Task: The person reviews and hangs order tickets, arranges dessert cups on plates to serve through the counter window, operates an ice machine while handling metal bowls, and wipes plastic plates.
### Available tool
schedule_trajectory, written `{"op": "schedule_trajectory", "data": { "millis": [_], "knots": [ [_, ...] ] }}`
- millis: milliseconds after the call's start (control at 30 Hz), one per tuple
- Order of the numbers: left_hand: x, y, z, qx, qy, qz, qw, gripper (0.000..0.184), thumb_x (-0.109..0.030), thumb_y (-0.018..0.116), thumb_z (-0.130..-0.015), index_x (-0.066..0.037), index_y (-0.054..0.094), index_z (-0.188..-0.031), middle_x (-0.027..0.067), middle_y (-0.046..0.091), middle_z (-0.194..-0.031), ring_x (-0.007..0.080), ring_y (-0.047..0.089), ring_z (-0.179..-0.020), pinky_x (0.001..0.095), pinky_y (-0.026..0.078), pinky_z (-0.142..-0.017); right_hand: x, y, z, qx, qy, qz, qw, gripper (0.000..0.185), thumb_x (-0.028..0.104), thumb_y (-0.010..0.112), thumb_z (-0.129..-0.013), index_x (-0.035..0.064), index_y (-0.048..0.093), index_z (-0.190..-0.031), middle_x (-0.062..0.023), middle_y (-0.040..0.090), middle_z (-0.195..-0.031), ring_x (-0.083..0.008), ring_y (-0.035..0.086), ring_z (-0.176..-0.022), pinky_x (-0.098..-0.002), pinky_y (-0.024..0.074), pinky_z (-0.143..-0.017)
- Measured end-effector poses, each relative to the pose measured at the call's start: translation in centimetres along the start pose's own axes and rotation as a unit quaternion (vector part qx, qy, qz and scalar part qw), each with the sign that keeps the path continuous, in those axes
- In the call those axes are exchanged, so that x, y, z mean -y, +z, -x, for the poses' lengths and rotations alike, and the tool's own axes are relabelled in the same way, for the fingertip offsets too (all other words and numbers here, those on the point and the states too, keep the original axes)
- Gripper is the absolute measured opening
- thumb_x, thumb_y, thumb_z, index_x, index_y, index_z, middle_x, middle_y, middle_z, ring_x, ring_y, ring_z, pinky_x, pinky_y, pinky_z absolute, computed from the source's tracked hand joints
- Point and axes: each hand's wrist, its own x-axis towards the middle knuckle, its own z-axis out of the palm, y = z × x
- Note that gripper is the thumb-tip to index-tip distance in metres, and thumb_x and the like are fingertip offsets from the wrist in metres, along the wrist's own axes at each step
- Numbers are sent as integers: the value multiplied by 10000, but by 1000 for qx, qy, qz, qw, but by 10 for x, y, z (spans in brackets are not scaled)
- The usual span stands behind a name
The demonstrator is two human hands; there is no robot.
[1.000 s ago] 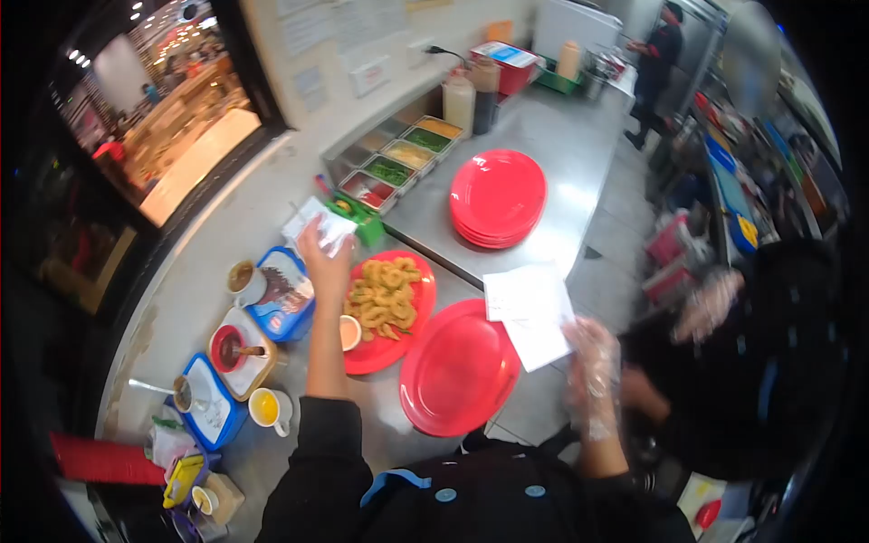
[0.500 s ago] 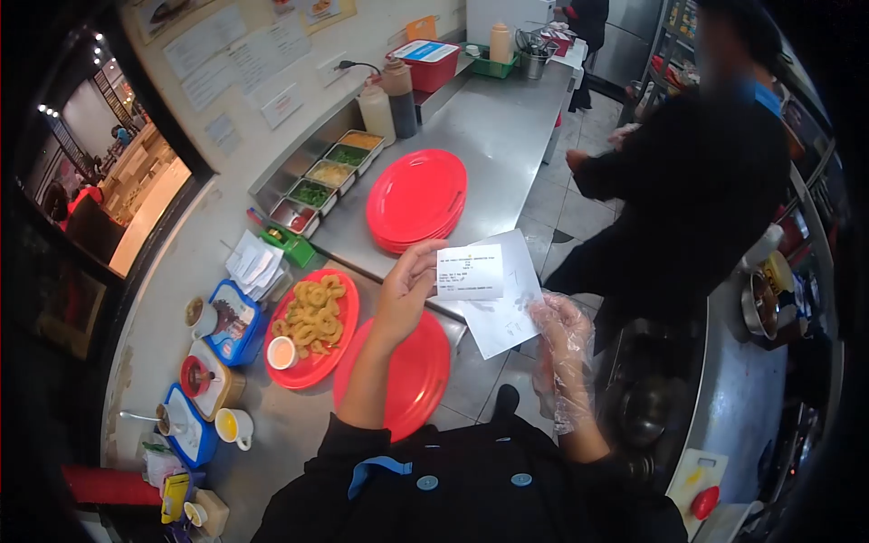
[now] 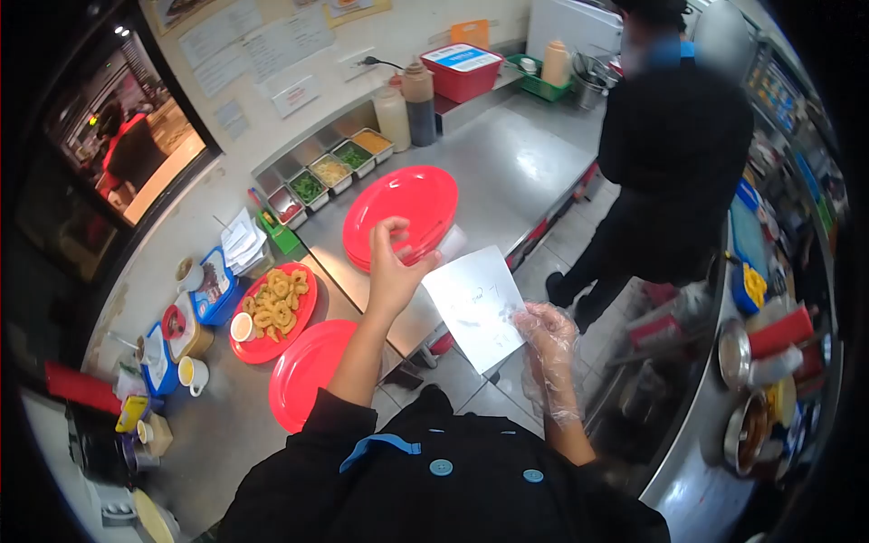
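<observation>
My left hand [image 3: 391,271] is bare, its fingers apart, over the front edge of the stacked red plates [image 3: 398,204]. A small blurred white slip [image 3: 451,242] is just beyond its thumb, with no clear grip on it. In a clear plastic glove, my right hand [image 3: 550,348] pinches the right edge of a white paper [image 3: 475,303] with handwriting on it. Left of my left forearm lies an empty red oval plate [image 3: 308,376]. Beside that, a red plate [image 3: 291,328] carries fried rings [image 3: 276,303] and a small cup of orange sauce [image 3: 243,327].
A co-worker in black [image 3: 674,163] stands at the right. Small metal trays of toppings [image 3: 330,170], sauce bottles [image 3: 419,104] and a red tub [image 3: 462,72] line the wall. Papers [image 3: 243,240], blue containers [image 3: 215,285] and a white cup [image 3: 193,373] are at the left.
My left hand has come off the printed slip and its fingers have spread. The handwritten paper stays in my right hand. The view has shifted, and the co-worker has turned away.
</observation>
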Motion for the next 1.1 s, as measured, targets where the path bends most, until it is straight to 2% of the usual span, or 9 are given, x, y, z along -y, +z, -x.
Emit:
{"op": "schedule_trajectory", "data": {
  "millis": [100,167,333,400,433,600,867,1033,1100],
  "knots": [
    [41,-6,-28,42,90,15,995,313,-144,636,-848,-47,515,-1121,76,608,-975,155,601,-887,287,463,-835,-9,9,-39,14,26,-3,1000,187,7,652,-790,-56,609,-961,-100,632,-892,-154,614,-788,-268,488,-736],
    [34,-17,-33,138,-253,330,899,496,-84,591,-852,-59,387,-1304,130,578,-1106,201,610,-966,323,484,-843,-17,24,-67,5,16,-22,1000,158,13,635,-808,-41,601,-953,-91,635,-887,-128,596,-799,-240,461,-718],
    [29,-18,-41,-101,-83,258,957,361,-61,542,-892,-86,505,-1249,41,596,-928,115,581,-844,230,452,-737,-41,82,-127,79,37,62,994,206,43,593,-859,-58,553,-1033,-113,625,-915,-147,606,-810,-258,490,-721],
    [83,-63,-47,-70,7,-123,990,302,-32,557,-872,-92,592,-1166,17,580,-881,94,529,-733,223,430,-660,-35,108,-142,134,76,81,985,211,48,589,-862,-59,555,-1040,-134,630,-923,-167,622,-805,-266,503,-712],
    [117,-85,-60,-167,-21,-60,984,266,-6,578,-839,-101,650,-1077,25,577,-873,99,476,-672,233,399,-608,-36,120,-153,169,105,95,975,217,54,585,-865,-61,556,-1046,-155,635,-931,-187,638,-800,-274,515,-703],
    [104,-267,-140,-355,-10,-273,894,436,-70,740,-688,-23,591,-1095,120,610,-1077,212,571,-985,309,442,-879,-52,127,-201,166,104,178,964,238,91,615,-851,-80,576,-1011,-189,658,-826,-219,657,-706,-278,536,-620],
    [73,-383,-199,-371,-38,-126,919,392,-48,716,-750,-43,624,-1131,105,639,-1014,115,616,-814,236,499,-701,-76,115,-243,176,142,247,942,200,93,603,-860,-69,590,-976,-174,660,-803,-218,658,-691,-286,541,-609],
    [263,-405,-148,-198,-247,-347,883,407,-83,766,-669,-55,666,-1062,152,647,-1057,225,601,-975,310,453,-860,-89,118,-255,203,152,262,931,215,142,624,-859,-40,596,-970,-167,656,-791,-199,639,-638,-299,541,-587],
    [270,-398,-150,-235,-244,-292,894,407,-98,763,-669,-57,666,-1062,164,648,-1038,249,608,-968,321,450,-865,-91,118,-256,205,126,260,935,221,151,632,-857,-41,601,-963,-164,658,-787,-200,641,-634,-299,541,-582]
  ]
}}
